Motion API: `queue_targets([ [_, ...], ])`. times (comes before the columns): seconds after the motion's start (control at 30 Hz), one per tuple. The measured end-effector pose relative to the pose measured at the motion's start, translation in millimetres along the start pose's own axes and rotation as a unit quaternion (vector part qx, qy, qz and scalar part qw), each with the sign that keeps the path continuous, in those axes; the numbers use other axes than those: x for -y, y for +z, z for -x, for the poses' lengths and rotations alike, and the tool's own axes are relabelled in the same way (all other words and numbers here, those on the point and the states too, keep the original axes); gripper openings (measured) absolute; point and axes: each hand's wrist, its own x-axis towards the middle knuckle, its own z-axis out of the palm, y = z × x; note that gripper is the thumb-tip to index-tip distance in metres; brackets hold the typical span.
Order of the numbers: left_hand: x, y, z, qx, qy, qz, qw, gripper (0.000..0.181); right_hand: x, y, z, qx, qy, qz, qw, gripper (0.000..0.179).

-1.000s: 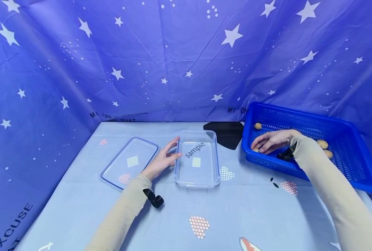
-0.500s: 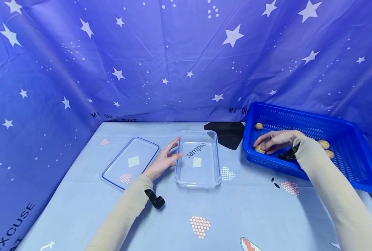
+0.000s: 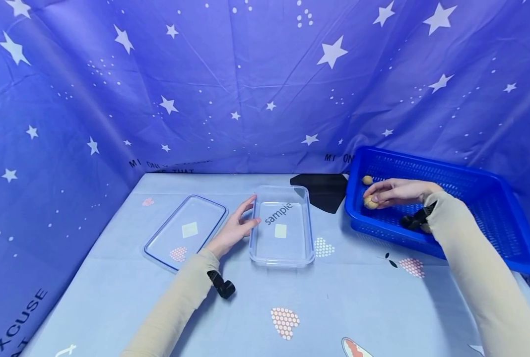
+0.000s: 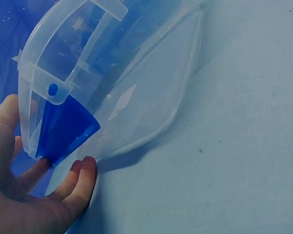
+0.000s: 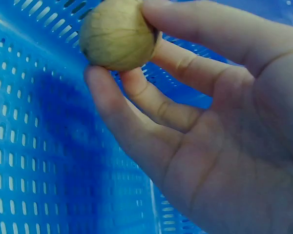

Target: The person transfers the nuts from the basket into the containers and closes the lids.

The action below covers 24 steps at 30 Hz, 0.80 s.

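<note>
Pinched between thumb and fingertips of my right hand point(image 3: 394, 192) is a round tan walnut point(image 5: 118, 36), with faint ridges on its shell. This hand is over the left part of a blue perforated basket point(image 3: 484, 173). A second walnut point(image 3: 367, 180) lies near the basket's far left corner, and another point(image 3: 426, 228) peeks out by the wrist camera. My left hand point(image 3: 234, 229) rests at the left side of a clear lidless food container point(image 3: 280, 261), its fingers extended along the wall and its thumb at the rim. Inside the container only the printed cloth shows through.
Left of the container lies its clear lid point(image 3: 185, 230) with a blue seal, flat on the pale blue patterned tablecloth point(image 3: 336, 307). A blue star-printed curtain point(image 3: 265, 74) stands behind and along the sides. The black patch point(image 3: 320, 191) is cloth print.
My right hand has risen from the basket floor with the walnut and drawn slightly right. Its sleeve now covers the walnuts seen farther right. My left hand has stayed at the container.
</note>
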Motion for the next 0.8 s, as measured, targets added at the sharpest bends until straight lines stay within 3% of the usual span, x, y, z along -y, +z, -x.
queue_targets([
  [0.27, 0.9, 0.8, -1.3, -0.012, -0.003, -0.006, 0.9999, 0.070, 8, -1, 14.5, -0.038, -0.012, 0.019, 0.9990, 0.036],
  [0.47, 1.0, 0.8, -1.9, -0.017, 0.002, -0.005, 0.9998, 0.069, 10, -2, 21.3, -0.029, -0.053, -0.002, 0.9982, 0.029],
  [0.67, 3.4, 0.3, -3.9, -0.018, 0.007, 0.000, 0.9998, 0.068, 16, 1, 26.3, -0.071, -0.044, 0.015, 0.9964, 0.032],
  [0.8, 3.4, -0.3, -4.5, -0.015, 0.008, 0.007, 0.9998, 0.069, 21, 4, 28.8, -0.074, -0.064, 0.002, 0.9952, 0.030],
])
